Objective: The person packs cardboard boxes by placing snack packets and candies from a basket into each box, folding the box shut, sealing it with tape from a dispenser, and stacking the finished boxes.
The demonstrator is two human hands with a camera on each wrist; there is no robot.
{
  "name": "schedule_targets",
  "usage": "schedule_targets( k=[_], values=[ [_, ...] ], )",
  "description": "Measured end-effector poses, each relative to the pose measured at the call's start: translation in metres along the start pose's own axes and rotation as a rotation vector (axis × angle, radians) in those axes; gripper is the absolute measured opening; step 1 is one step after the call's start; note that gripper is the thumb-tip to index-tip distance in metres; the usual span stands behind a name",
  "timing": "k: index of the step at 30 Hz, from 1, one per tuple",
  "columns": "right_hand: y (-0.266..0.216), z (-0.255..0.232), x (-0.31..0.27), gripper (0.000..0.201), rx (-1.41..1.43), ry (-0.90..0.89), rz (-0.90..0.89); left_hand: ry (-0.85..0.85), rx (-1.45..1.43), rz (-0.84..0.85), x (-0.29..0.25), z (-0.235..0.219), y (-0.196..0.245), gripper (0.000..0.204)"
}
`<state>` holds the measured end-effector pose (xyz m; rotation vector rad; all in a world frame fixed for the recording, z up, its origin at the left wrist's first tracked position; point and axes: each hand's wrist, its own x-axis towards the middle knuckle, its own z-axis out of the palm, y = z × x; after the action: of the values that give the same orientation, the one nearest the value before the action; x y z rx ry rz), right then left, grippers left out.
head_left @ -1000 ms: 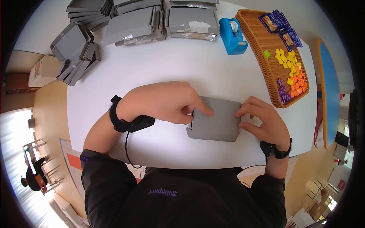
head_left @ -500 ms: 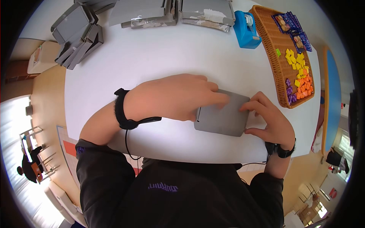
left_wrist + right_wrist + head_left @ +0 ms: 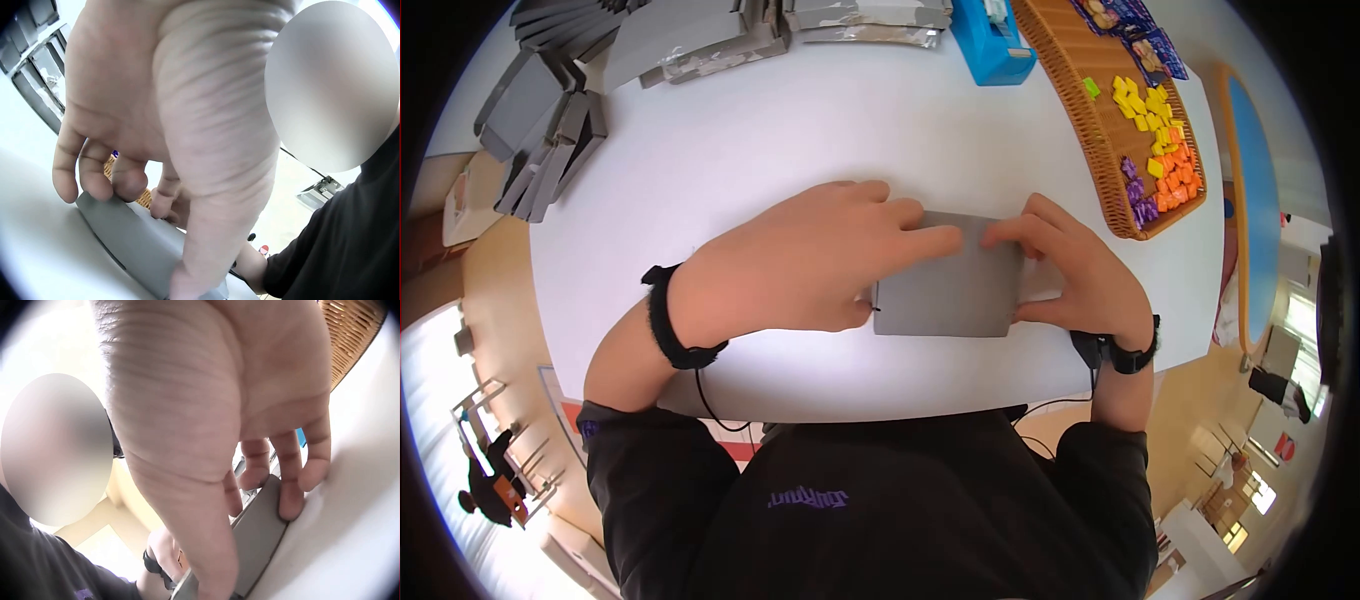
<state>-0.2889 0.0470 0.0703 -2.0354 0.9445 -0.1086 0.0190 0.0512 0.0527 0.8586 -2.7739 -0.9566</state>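
A closed flat grey cardboard box (image 3: 950, 290) lies on the white table in front of the person. Over its left end comes the left hand (image 3: 810, 250), index finger stretched across the lid. In the left wrist view its thumb is at the box's (image 3: 128, 237) near corner, the other fingers by the far corner. At the opposite end, the right hand (image 3: 1085, 275) grips the box between thumb at the near corner and fingers farther back. Its fingertips touch the side wall of the box (image 3: 259, 528) in the right wrist view.
Stacks of grey boxes (image 3: 690, 40) line the far side, with an open box (image 3: 530, 100) at the left. A blue tape dispenser (image 3: 992, 45) stands beside a wicker basket (image 3: 1090, 130) holding yellow, orange and purple wrapped pieces and blue packets (image 3: 1155, 50).
The left hand has reached farther over the box, its fingers spreading toward the far edge. The right index finger has come onto the lid's far right corner. The head view has shifted.
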Motion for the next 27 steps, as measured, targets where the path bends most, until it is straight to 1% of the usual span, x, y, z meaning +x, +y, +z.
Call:
schedule_targets(
  k=[2,4,5,7,8,12,14,21,23,27],
  values=[
    [-0.004,0.0,0.0,0.076,0.007,0.001,0.004,0.006,0.025,-0.021,-0.002,0.002,0.004,0.072],
    [-0.003,0.001,0.001,0.076,0.015,0.0,0.008,0.034,0.135,0.003,-0.003,0.004,0.007,0.072],
    [-0.001,0.001,0.0,0.077,0.007,0.008,0.01,0.031,0.136,-0.009,-0.002,0.004,0.006,0.072],
    [0.002,0.0,0.001,0.078,-0.004,0.014,0.008,0.057,0.075,0.075,0.002,0.005,-0.006,0.071],
    [0.003,-0.001,0.001,0.078,0.001,0.009,0.006,0.12,-0.061,0.144,0.005,0.012,-0.02,0.071],
    [0.005,-0.002,0.001,0.08,-0.005,0.015,0.016,0.114,-0.024,0.109,0.003,0.009,-0.01,0.072],
    [0.007,-0.002,0.001,0.08,-0.008,0.017,0.008,0.026,0.113,0.037,0.001,0.006,0.001,0.074],
    [0.009,-0.001,0.0,0.081,-0.009,0.019,-0.035,0.043,-0.001,0.063,0.001,0.009,-0.012,0.076],
    [0.008,-0.002,0.0,0.081,-0.012,0.018,-0.031,0.067,-0.074,0.099,0.002,0.009,-0.014,0.076],
    [0.009,-0.002,0.0,0.081,-0.028,0.016,-0.032,0.014,0.002,0.057,0.004,0.006,-0.006,0.076]
  ],
)
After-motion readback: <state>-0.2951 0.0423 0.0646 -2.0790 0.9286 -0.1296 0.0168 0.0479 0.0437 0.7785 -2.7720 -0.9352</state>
